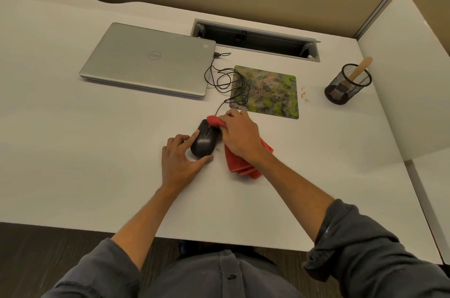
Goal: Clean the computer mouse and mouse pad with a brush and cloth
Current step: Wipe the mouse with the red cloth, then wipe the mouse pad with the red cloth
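- The black computer mouse (204, 142) sits on the smooth white desk (73, 139), a rounded, matte plastic shell lying just off the near left corner of the mouse pad.
- The left hand (181, 163) braces that mouse: thumb curled round its near end, fingertips pressed to its left flank, so the hand is clamped on the shell.
- The right hand (239, 138) is bunched on a red cloth (239, 167), fingers curled into the fabric, pushing a wad of it against the mouse's right front side.
- The rest of the cloth trails out from under the wrist, soft and folded in layered pleats, flat on the desk just right of the mouse.
- The mouse pad (267, 92) lies beyond the mouse and to its right, a thin rectangle with rounded corners, printed in mottled green with pale lettering.
- The thin black cable (220, 81) runs from the mouse's nose in loose loops, over the pad's left edge, and up to the laptop's right side.
- The laptop (148, 59), closed, brushed silver metal, rests beyond and left of the mouse.
- Far right of the mouse, past the pad, a round black wire-mesh cup (347, 86) stands upright with a pale wooden handle (361, 69) leaning out of it; whether that's the brush, can't tell.
- Small orange-brown crumbs (305, 97) speckle the desk just off the pad's right edge.
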`<move>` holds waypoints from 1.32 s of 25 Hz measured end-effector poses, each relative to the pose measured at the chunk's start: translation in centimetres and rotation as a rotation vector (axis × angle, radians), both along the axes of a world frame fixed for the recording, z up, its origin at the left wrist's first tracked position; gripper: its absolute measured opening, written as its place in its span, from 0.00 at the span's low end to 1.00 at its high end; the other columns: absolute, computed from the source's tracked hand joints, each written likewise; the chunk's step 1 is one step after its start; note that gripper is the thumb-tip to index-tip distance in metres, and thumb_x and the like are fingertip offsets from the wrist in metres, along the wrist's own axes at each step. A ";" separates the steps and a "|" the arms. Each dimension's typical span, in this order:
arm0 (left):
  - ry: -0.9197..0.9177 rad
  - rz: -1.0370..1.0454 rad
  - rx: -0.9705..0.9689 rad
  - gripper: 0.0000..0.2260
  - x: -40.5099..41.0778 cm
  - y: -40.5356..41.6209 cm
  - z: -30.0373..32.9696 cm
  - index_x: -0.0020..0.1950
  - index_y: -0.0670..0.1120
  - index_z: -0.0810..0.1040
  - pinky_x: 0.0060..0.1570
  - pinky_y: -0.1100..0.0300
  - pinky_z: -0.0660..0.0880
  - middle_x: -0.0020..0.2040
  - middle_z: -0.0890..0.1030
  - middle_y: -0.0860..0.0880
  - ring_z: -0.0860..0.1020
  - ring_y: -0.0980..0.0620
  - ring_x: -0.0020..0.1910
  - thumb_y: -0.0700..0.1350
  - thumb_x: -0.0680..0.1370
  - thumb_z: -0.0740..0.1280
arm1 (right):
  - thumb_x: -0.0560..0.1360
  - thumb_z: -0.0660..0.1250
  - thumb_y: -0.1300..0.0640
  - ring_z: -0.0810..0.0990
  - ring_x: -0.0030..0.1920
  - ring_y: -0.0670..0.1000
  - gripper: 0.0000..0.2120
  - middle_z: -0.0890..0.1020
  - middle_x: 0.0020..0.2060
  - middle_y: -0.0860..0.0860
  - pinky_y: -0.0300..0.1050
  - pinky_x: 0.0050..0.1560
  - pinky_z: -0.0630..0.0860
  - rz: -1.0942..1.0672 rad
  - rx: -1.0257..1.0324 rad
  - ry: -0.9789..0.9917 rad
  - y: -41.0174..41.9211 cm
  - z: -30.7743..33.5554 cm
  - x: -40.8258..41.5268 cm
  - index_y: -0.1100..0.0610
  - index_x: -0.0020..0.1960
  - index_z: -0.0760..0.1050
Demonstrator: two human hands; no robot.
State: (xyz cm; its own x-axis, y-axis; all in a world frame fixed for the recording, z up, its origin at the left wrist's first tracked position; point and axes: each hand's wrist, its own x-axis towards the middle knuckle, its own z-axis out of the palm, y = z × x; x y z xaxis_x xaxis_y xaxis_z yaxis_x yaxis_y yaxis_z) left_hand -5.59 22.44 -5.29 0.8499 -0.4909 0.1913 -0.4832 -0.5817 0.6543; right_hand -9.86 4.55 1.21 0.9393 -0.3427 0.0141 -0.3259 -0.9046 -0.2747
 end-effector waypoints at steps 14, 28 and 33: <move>0.100 0.067 -0.082 0.39 -0.4 0.0 0.9 0.72 0.50 0.69 0.60 0.49 0.72 0.61 0.72 0.44 0.71 0.47 0.60 0.59 0.65 0.77 | 0.72 0.71 0.49 0.81 0.47 0.48 0.09 0.82 0.44 0.43 0.46 0.49 0.77 -0.476 0.674 -0.405 -7.2 1.3 -3.1 0.48 0.50 0.74; -0.115 -0.495 0.172 0.17 4.9 -19.6 5.3 0.68 0.41 0.72 0.59 0.50 0.72 0.66 0.72 0.42 0.72 0.44 0.63 0.44 0.81 0.58 | 0.78 0.66 0.54 0.82 0.40 0.52 0.15 0.81 0.50 0.56 0.43 0.35 0.79 -0.779 1.318 -0.465 -17.9 3.0 -0.2 0.60 0.61 0.76; -0.349 -0.479 0.633 0.22 8.3 -22.5 3.9 0.74 0.45 0.63 0.74 0.47 0.49 0.74 0.64 0.42 0.57 0.43 0.75 0.52 0.82 0.49 | 0.79 0.62 0.49 0.77 0.48 0.48 0.14 0.83 0.52 0.48 0.41 0.50 0.70 -0.437 0.358 -0.347 -17.9 1.1 0.7 0.49 0.62 0.77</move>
State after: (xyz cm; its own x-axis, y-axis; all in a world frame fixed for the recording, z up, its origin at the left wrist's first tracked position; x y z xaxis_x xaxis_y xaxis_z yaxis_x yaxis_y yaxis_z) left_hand 2.71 -0.07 -1.42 0.4682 -0.8832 -0.0275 -0.8821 -0.4690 0.0445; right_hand -9.17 -13.33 2.34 0.6738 -0.7313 0.1056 -0.4807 -0.5425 -0.6889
